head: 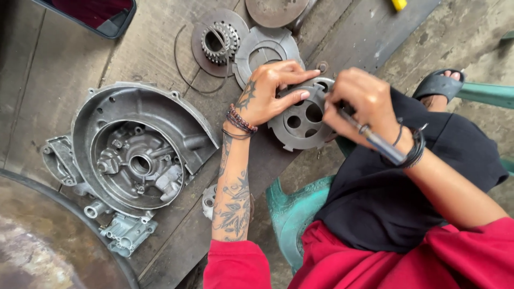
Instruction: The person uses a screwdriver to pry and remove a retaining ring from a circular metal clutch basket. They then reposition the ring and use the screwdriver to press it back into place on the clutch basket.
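My left hand (270, 91) grips the rim of a round grey metal clutch part (301, 120) with several round holes, held at the edge of the wooden bench. My right hand (360, 99) is closed around a thin metal tool (375, 140) with a grey handle, its tip against the upper right of that part. Both wrists wear dark bands, and the sleeves are red.
A large aluminium engine casing (134, 150) lies at the left on the wooden bench (150, 48). A toothed sprocket on a disc (219, 40), a flat ring plate (266, 51) and another disc (276, 10) lie behind. A green plastic stool (292, 208) stands below me.
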